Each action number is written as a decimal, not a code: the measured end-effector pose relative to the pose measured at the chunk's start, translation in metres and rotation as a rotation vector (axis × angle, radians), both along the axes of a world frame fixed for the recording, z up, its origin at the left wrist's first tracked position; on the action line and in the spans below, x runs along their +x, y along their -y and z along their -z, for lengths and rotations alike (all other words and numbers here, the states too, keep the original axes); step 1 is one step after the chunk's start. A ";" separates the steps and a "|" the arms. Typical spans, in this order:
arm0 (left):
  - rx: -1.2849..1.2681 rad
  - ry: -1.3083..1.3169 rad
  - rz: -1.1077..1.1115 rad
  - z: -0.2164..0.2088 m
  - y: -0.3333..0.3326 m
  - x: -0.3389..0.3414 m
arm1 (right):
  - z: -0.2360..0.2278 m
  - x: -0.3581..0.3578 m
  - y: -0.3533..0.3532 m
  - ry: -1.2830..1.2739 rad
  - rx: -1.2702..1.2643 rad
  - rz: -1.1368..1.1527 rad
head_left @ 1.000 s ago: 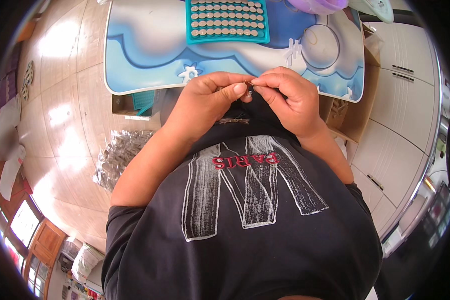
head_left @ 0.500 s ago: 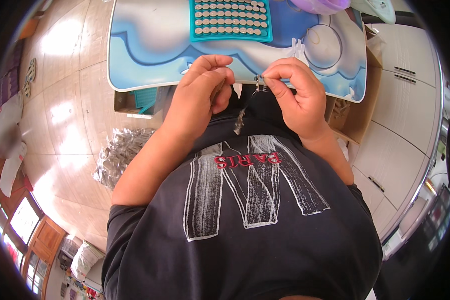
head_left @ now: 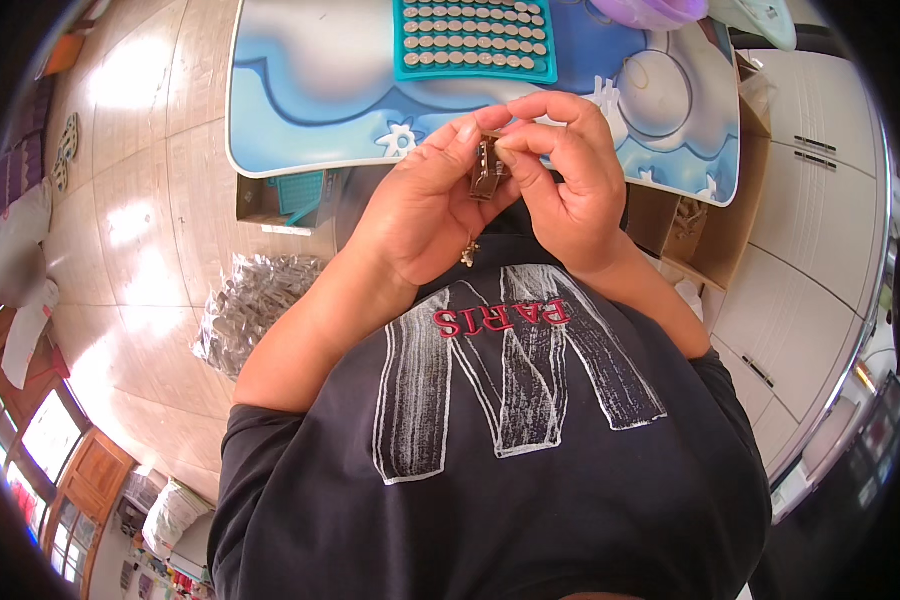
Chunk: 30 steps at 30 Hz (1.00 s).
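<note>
Both my hands meet in front of my shirt, just over the near edge of the table. My left hand (head_left: 425,205) is closed around a small brown piece (head_left: 486,172), boxy in shape, with a row of shiny dots along one edge. Thumb and forefinger of my right hand (head_left: 570,175) pinch together at the upper right of that piece; what lies between them is too small to tell. A small metallic charm (head_left: 468,253) hangs below my left palm, and its upper part is hidden by the hand.
On the blue-and-white table (head_left: 320,125) stands a teal tray (head_left: 477,73) with rows of round pale pieces. A purple bowl (head_left: 650,10) is at the far right. Silvery wrapped packets (head_left: 255,305) lie to the left, and an open cardboard box (head_left: 715,225) sits under the table's right side.
My hands have come together. The left has turned, bringing the brown piece into view, and my right hand has moved left to it. The dangling charm now hangs beneath the left palm.
</note>
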State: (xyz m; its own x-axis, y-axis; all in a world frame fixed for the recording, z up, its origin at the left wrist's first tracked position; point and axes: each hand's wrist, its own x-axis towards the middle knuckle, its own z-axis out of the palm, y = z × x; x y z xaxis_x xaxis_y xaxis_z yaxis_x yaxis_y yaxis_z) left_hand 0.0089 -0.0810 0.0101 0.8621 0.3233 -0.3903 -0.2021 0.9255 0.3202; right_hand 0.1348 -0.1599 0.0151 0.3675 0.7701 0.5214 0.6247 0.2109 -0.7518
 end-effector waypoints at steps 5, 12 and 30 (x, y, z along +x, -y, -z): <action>0.013 0.029 0.008 0.003 -0.001 -0.002 | 0.005 0.002 0.000 0.114 -0.026 0.044; 0.178 -0.043 0.014 -0.002 -0.004 -0.002 | 0.002 0.007 0.001 0.170 -0.053 0.039; 0.576 -0.252 -0.251 -0.010 -0.003 0.000 | 0.009 -0.011 0.005 -0.566 -0.196 -0.057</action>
State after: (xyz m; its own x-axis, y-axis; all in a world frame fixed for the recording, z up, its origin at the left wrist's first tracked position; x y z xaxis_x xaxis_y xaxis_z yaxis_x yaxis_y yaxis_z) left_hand 0.0093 -0.0776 0.0197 0.6387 0.7186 -0.2750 -0.2429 0.5275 0.8141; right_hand 0.1243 -0.1651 0.0064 0.5021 0.8586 0.1030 0.1074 0.0563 -0.9926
